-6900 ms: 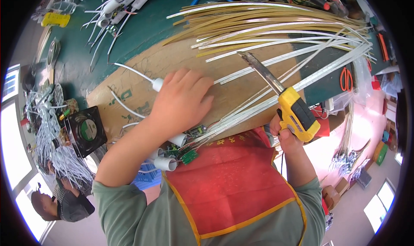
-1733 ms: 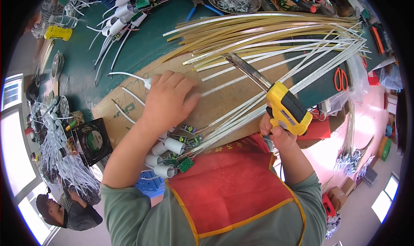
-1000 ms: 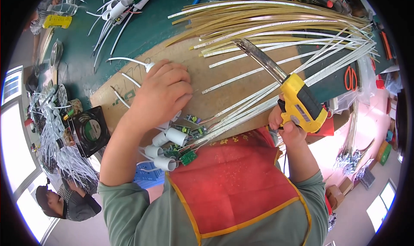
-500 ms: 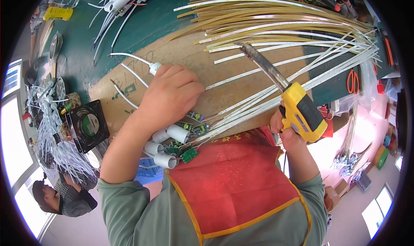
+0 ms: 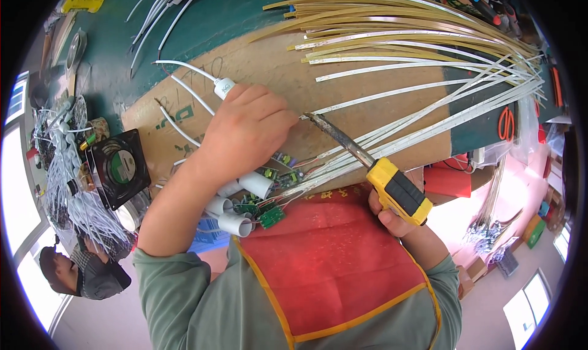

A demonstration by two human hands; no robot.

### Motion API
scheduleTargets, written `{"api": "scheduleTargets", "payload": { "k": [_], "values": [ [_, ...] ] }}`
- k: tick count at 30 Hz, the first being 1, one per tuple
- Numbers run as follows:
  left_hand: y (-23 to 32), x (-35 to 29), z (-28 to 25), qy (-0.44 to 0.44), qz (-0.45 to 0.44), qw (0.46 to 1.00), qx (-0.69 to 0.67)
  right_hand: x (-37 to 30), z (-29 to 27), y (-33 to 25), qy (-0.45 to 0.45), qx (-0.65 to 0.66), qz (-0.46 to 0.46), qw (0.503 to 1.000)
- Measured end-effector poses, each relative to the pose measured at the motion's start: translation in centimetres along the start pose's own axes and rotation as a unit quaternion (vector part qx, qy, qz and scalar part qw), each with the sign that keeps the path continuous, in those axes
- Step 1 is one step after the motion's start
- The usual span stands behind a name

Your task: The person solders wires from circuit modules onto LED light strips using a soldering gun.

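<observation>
My left hand (image 5: 250, 128) is closed over a white plastic tube (image 5: 224, 87) whose white cable trails to the left. What its fingertips pinch on the far side is partly hidden. Beside those fingertips lies the end of a thin white LED strip (image 5: 392, 95). In my right hand (image 5: 392, 218) is a yellow and black soldering gun (image 5: 397, 190), its dark tip at the strip's end, next to my left fingertips. Below my left wrist, several white tubes (image 5: 256, 184) and green circuit boards (image 5: 271, 216) sit at the board's near edge, with wires running to more strips.
A brown cardboard sheet (image 5: 159, 120) covers part of the green table (image 5: 208, 25). A bundle of strips (image 5: 367, 19) fans out at the far right, near orange-handled scissors (image 5: 506, 124). A black fan (image 5: 119, 168) and a heap of white cables (image 5: 92, 215) stand left. Another person (image 5: 92, 270) sits beyond.
My right hand has brought the soldering gun left, and its tip has come down to my left fingertips. My left hand keeps its hold on the white tube; the view has shifted slightly.
</observation>
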State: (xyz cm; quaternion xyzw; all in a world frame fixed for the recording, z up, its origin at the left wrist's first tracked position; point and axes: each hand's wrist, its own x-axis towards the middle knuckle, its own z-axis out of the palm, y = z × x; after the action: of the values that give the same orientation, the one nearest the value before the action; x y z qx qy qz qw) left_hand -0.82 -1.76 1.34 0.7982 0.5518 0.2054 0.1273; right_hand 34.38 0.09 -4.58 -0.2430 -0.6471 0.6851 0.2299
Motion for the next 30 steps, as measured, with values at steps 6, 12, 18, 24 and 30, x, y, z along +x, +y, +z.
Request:
{"api": "scheduleTargets", "payload": {
  "k": [6, 12, 18, 24, 30],
  "values": [
    [-0.04, 0.0, 0.13, -0.004, 0.002, 1.0, 0.005, -0.41, 0.25, 0.07, 0.019, 0.059, 0.045, 0.997],
    [0.17, -0.02, 0.21, -0.01, -0.005, 1.0, 0.016, -0.92, 0.21, 0.77, 0.012, 0.056, 0.072, 0.996],
    [0.43, 0.08, 0.13, -0.016, -0.012, 1.0, 0.023, -0.92, 0.33, 0.71, 0.011, 0.047, 0.073, 0.996],
    [0.71, 0.62, 0.24, -0.021, -0.053, 0.998, 0.008, -0.68, 0.41, 0.51, 0.021, 0.052, 0.062, 0.997],
    [0.85, 0.6, 0.3, -0.011, -0.062, 0.998, 0.009, -0.58, 0.36, 0.41, 0.015, 0.042, 0.056, 0.997]
  ]
}}
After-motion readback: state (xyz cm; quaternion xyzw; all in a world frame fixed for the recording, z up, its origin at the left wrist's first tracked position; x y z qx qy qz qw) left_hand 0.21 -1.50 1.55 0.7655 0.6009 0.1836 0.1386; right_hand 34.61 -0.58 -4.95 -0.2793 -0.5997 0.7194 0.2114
